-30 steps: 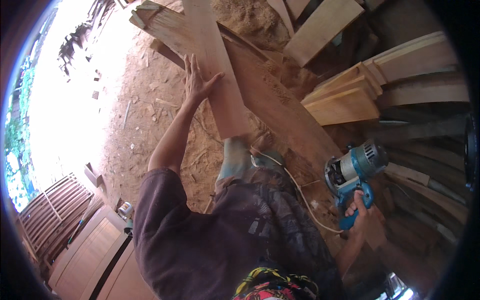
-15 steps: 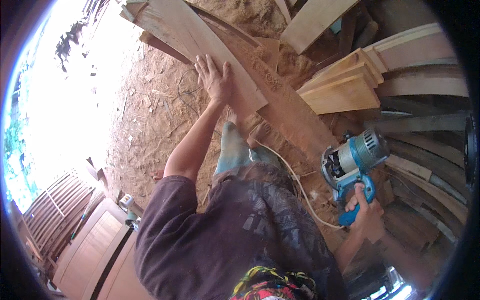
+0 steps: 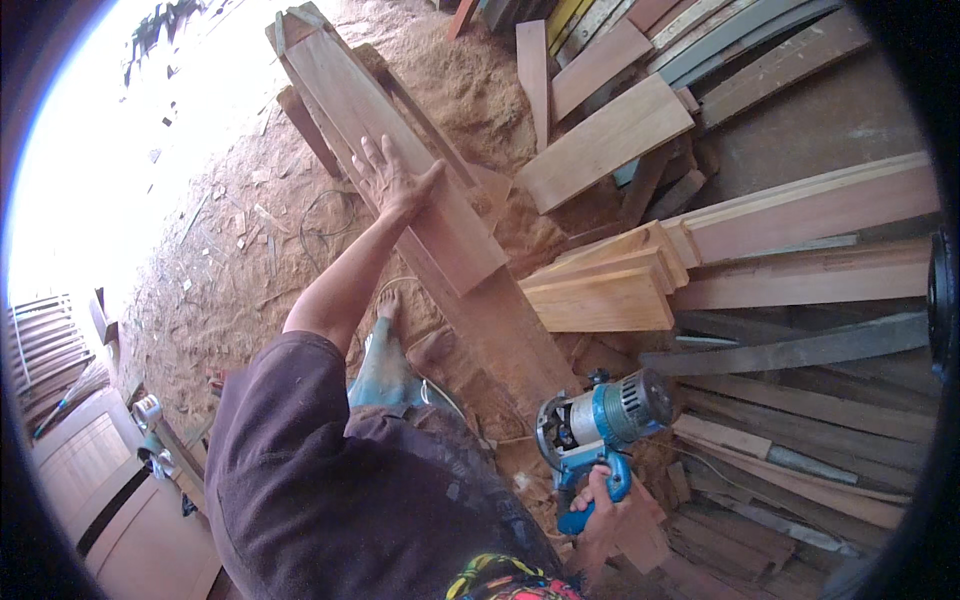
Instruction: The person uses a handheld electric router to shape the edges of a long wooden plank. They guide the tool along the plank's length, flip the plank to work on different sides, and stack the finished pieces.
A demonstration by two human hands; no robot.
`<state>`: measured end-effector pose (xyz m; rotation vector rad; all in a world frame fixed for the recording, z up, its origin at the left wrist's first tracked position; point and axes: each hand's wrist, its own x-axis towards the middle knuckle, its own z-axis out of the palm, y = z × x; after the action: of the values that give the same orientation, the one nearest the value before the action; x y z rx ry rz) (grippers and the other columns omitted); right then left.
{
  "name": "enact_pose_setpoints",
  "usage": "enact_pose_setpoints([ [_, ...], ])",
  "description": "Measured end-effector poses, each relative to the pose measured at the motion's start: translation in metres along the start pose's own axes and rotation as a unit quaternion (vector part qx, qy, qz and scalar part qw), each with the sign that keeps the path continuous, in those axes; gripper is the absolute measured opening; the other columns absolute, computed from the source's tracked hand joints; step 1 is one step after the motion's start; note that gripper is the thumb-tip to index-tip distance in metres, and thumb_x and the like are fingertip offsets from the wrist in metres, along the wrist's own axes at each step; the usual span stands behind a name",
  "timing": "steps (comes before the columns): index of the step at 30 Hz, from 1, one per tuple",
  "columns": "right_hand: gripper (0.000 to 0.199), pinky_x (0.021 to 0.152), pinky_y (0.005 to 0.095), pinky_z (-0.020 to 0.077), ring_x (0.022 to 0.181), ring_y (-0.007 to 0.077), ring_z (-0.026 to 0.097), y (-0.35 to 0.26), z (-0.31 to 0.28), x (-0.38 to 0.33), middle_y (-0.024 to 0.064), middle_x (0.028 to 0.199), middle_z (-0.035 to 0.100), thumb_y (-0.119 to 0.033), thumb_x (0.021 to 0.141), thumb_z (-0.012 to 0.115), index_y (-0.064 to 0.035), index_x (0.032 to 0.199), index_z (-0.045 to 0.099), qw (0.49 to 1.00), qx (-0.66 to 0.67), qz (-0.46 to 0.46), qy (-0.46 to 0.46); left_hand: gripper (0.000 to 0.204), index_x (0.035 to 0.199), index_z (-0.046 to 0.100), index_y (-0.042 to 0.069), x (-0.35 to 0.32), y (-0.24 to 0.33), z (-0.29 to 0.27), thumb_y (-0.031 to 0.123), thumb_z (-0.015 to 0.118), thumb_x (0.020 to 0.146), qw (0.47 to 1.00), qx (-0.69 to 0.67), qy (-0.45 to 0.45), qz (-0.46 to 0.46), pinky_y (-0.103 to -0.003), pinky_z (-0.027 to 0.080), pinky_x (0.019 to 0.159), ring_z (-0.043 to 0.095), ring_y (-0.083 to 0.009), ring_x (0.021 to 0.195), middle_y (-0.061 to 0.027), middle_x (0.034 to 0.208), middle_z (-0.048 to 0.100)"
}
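Note:
My left hand (image 3: 395,185) lies flat with its fingers spread on a pale wooden board (image 3: 455,240). That board rests lengthwise on a longer, dust-covered plank bench (image 3: 520,350). Down at the right, my right hand (image 3: 608,515) is wrapped round the blue handle of a router (image 3: 600,415) with a silver and blue motor body. The router is tilted on its side near the close end of the bench, its open base turned toward the left. Whether it touches the bench I cannot tell.
Cut boards (image 3: 605,295) are stacked right of the bench, with many long planks (image 3: 800,400) beyond them. Another loose board (image 3: 605,140) lies farther back. Sawdust and wood chips cover the ground (image 3: 240,240). Panelled wooden doors (image 3: 90,450) stand at lower left.
The view has shifted, bringing more of the planks at right into sight. My left hand now reaches farther across the board. The router stays in my right hand.

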<state>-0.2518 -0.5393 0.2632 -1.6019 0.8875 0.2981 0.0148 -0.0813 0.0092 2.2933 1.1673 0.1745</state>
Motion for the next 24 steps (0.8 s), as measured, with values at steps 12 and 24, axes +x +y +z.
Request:
enact_pose_setpoints([
  [12,0.027,0.053,0.0335,0.0513,0.053,0.0145,0.056,0.018,-0.008,-0.001,0.0054,0.074,0.061,-0.009,0.095,0.075,-0.0015,0.119,0.065,0.999,-0.018,0.01,0.03,0.123,0.169,0.027,0.013,-0.022,-0.002,0.004,0.066,0.085,0.074,0.999,0.018,-0.004,0.033,-0.061,0.017,0.13,0.005,-0.0481,0.163,-0.0173,0.179,0.01],
  [24,0.023,0.06,0.0339,0.0521,0.063,0.0147,0.056,-0.003,0.029,-0.009,0.005,0.08,0.059,-0.006,0.1,0.069,-0.0064,0.12,0.058,0.999,-0.03,0.03,-0.018,0.123,0.169,0.028,0.012,0.038,-0.009,-0.002,0.074,0.078,0.077,0.998,0.026,0.011,0.057,-0.062,0.017,0.129,0.006,-0.0482,0.163,-0.0164,0.18,0.009],
])
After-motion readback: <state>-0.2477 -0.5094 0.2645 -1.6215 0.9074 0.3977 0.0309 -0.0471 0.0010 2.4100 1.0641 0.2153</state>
